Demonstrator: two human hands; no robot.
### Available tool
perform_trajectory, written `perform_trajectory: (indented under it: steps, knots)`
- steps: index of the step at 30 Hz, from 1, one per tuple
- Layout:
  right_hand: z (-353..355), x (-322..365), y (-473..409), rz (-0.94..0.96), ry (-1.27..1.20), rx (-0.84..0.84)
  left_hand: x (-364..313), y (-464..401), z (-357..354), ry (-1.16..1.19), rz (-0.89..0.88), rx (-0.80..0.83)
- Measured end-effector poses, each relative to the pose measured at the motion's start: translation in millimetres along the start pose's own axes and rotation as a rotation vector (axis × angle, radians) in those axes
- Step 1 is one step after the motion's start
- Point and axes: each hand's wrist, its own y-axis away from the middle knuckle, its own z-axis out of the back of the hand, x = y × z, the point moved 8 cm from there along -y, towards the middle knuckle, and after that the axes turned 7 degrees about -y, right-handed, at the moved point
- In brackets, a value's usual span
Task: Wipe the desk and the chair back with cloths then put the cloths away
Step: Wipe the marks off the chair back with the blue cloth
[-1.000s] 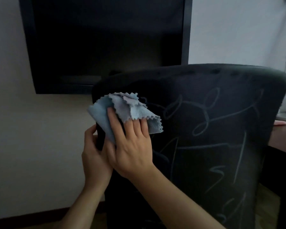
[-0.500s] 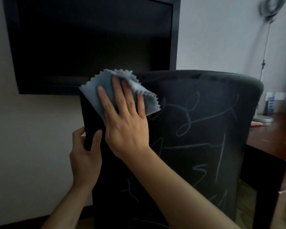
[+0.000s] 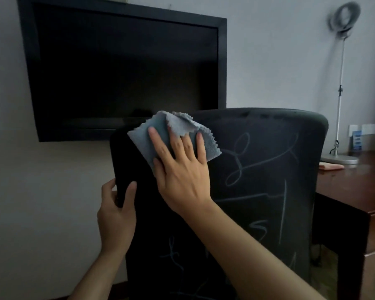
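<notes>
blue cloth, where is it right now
The blue cloth lies at the chair back's upper left corner, pressed flat under the right hand, below the wall TV.

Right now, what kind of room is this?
Probably a bedroom or hotel-style room with a work corner. A dark flat-screen TV hangs on the wall, a dark wooden desk with a tall desk lamp stands to the right, and a black office chair is in front.

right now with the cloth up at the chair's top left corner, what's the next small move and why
Probably sweep the right hand and blue cloth rightward across the chair back. Chalk-like scribbles cover the area right of the cloth, and the left hand grips the chair's left edge, steadying it.
</notes>
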Motion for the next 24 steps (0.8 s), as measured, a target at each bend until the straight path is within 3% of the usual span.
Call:
perform_trajectory:
  steps: [7, 16, 24]
  knots:
    - [-43.6, -0.8, 83.2, 0.076, -0.056, 0.183, 3.6, -1.4, -5.9, -0.024, 0.025, -0.003]
    - [-13.2, 4.8, 4.8, 0.088, -0.078, -0.038, 7.5, -5.7, -7.3, 0.074, 0.058, 0.044]
    - [-85.0, 19.3, 140.0, 0.161, -0.071, 0.382, 9.8, -11.5, -1.1, 0.05, 0.036, 0.059]
